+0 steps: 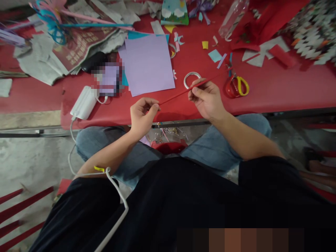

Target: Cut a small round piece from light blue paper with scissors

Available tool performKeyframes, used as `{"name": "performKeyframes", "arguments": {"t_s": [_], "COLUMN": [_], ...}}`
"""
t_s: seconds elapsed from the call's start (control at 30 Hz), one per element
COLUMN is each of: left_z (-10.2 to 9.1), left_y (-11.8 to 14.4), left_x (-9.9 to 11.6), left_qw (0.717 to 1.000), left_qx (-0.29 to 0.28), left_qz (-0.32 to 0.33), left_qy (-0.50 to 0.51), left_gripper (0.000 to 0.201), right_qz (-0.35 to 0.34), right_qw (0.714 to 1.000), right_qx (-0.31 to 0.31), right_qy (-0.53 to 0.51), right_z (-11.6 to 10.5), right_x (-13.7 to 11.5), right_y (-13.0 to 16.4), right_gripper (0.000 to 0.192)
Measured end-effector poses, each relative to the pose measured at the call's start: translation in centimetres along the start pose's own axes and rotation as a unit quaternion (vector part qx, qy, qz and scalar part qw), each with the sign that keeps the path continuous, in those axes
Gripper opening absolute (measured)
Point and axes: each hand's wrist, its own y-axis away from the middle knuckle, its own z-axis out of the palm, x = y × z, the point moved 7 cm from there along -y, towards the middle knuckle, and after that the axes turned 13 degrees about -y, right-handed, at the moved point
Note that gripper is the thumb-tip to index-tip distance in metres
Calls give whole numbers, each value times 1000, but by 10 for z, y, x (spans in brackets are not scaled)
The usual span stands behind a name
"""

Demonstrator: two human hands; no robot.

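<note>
A long thin red strip [174, 94], perhaps rolled or folded paper, slants up to the right over the table's front edge. My left hand [143, 115] pinches its lower end between thumb and fingers. Farther along, my right hand [206, 99] has its thumb and fingers closed round the same strip, and its far part runs on past that hand. Just behind my right fingers lies a silver-white ring [187, 78], perhaps a tape roll. Scissors [241, 86] with red and yellow handles rest to the right. Lilac paper sheets [149, 64] lie beyond my left hand.
On the left are a white power bank [84, 102] with a cable, a black pouch-like object [93, 61] and newspaper [81, 45]. Paper scraps [215, 55] and a clear plastic bottle [233, 19] lie farther back. A folded-paper pile [315, 31] stands at right. The white cable crosses my left arm.
</note>
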Motion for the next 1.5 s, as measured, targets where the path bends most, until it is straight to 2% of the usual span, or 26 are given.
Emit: {"name": "performKeyframes", "arguments": {"t_s": [0.2,0.37,0.63,0.77,0.83,0.9,0.97,1.03,1.17,1.27,1.4,1.5], "left_z": [0,1,-2,-3,-1,7,18,24,34,46,53,53], "left_y": [5,3,4,6,6,5,6,8,11,17,21,23], "left_x": [8,8,13,18,21,24,23,19,7,-2,-7,-7], "left_qw": [997,996,991,988,984,977,963,953,956,949,947,948], "left_qx": [-1,-10,9,8,-22,-97,-192,-249,-277,-307,-312,-312], "left_qz": [52,55,85,94,102,114,115,100,53,19,14,11], "left_qy": [-55,-69,-107,-125,-141,-154,-152,-137,-85,-61,-72,-67], "left_gripper": [10,10,6,6,5,4,5,10,22,30,32,30], "right_qz": [-12,-11,-29,-32,-31,-25,-19,-5,36,37,36,21], "right_qw": [1000,999,998,999,999,999,997,991,971,959,950,948], "right_qx": [-6,-1,-27,-24,-17,-25,-62,-116,-204,-246,-278,-278], "right_qy": [12,30,-46,-20,1,18,34,61,119,138,139,154], "right_z": [2,1,6,6,4,4,9,18,33,41,47,46], "right_x": [2,3,-3,0,1,1,-1,-2,4,10,16,19], "right_y": [2,4,7,6,5,6,10,17,36,46,52,49], "right_gripper": [44,45,37,41,40,39,35,33,36,33,30,32]}}
